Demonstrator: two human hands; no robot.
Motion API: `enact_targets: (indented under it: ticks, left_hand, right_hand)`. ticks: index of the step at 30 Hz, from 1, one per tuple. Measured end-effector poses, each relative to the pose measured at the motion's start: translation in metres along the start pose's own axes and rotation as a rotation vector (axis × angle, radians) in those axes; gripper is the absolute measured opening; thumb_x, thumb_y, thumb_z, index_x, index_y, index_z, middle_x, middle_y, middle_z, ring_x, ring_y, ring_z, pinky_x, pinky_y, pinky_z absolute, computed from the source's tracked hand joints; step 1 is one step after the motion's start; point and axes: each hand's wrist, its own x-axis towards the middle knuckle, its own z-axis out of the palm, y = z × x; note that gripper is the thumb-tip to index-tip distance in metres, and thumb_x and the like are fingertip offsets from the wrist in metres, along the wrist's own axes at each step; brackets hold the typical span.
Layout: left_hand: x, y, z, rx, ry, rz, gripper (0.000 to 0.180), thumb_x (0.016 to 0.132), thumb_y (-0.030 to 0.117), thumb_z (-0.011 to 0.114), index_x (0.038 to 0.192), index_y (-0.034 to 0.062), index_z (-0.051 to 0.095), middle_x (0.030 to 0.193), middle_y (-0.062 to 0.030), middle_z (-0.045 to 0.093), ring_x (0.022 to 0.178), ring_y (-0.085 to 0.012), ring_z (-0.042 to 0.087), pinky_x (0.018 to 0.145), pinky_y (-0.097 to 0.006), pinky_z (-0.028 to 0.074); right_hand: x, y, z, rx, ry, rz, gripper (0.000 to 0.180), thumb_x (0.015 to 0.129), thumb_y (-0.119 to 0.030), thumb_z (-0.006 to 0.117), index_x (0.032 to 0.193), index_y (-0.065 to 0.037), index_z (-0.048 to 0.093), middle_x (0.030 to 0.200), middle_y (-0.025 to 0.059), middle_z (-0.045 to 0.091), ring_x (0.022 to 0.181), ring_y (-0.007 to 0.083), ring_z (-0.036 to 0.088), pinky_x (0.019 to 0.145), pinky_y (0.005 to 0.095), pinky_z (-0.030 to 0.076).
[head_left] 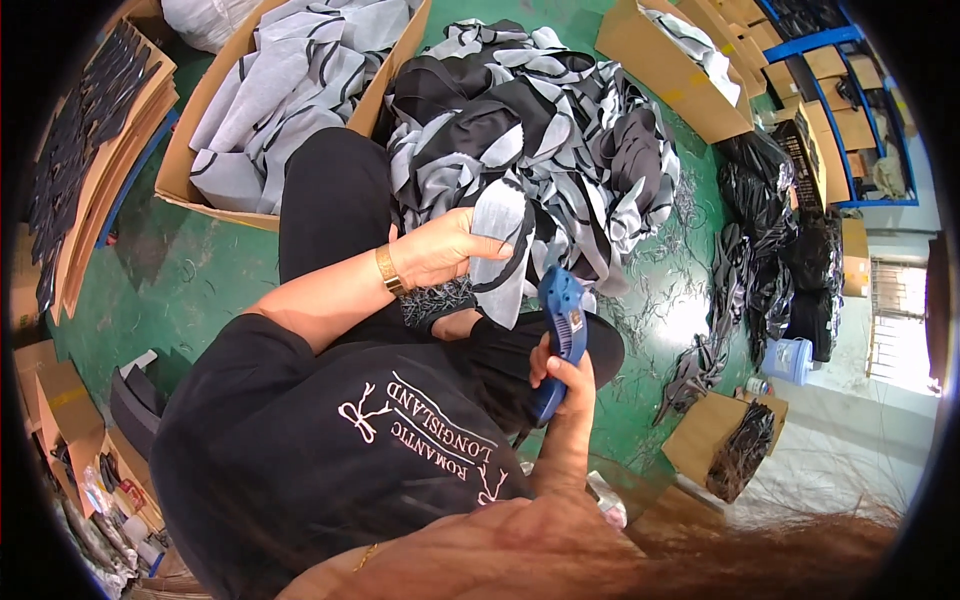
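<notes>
My left hand (440,250) pinches a light grey, dark-edged fabric piece (498,215) between thumb and fingers. The piece is long with a rounded end and hangs over the near side of a heap of similar black and grey fabric pieces (440,90). To its right, my right hand (568,380) is wrapped around a blue hand-held tool (564,305) shaped like electric clippers. The tool's head points up, close to the fabric's right edge with a small gap. Its exact kind is not clear.
A cardboard box (172,150) of grey fabric (235,115) stands left of my knee, another box (655,85) beyond the heap. Dark thread scraps (690,265) litter the green floor. Black plastic bags (755,180), a pale blue bucket (790,360) and blue shelving (815,45) are at right; stacked panels (110,170) lean left.
</notes>
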Motion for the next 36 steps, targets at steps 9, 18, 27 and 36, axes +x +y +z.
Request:
enact_targets:
  ticks: [9,18,27,36]
  left_hand:
    - [-0.003,0.008,0.004,0.035,-0.06,0.02,0.032,0.083,-0.001,0.064,0.114,0.0027,0.059,0.105,-0.0045,0.064,0.094,-0.0129,0.062,0.084,-0.028,0.05]
    - [-0.007,0.006,0.001,0.179,-0.042,0.03,0.032,0.082,-0.002,0.065,0.113,0.0019,0.059,0.106,-0.0042,0.064,0.095,-0.0123,0.061,0.086,-0.028,0.048]
    - [-0.014,0.009,0.009,0.24,-0.078,0.076,0.035,0.081,-0.002,0.066,0.116,0.0008,0.059,0.109,-0.0051,0.064,0.098,-0.0122,0.06,0.089,-0.027,0.046]
    - [-0.017,0.007,0.014,0.393,-0.158,0.1,0.038,0.081,0.002,0.069,0.118,0.001,0.058,0.11,-0.003,0.063,0.1,-0.0104,0.058,0.09,-0.027,0.044]
  right_hand:
    - [-0.005,0.006,0.008,-0.017,-0.028,0.131,0.039,0.066,-0.017,0.07,0.093,0.003,0.051,0.064,0.0056,0.048,0.055,0.0145,0.047,0.047,0.0263,0.043]
    - [-0.003,0.005,0.01,0.078,-0.024,0.117,0.038,0.064,-0.011,0.072,0.095,0.006,0.056,0.068,0.0074,0.055,0.057,0.0164,0.054,0.049,0.0281,0.047]
    - [0.0,0.003,0.021,0.067,-0.013,0.102,0.039,0.066,-0.013,0.069,0.097,0.002,0.051,0.064,0.0046,0.047,0.057,0.0147,0.047,0.046,0.0263,0.041]
    - [0.013,-0.001,0.016,0.161,0.02,0.042,0.039,0.068,-0.016,0.07,0.097,0.003,0.052,0.065,0.0083,0.051,0.055,0.0165,0.051,0.049,0.0274,0.044]
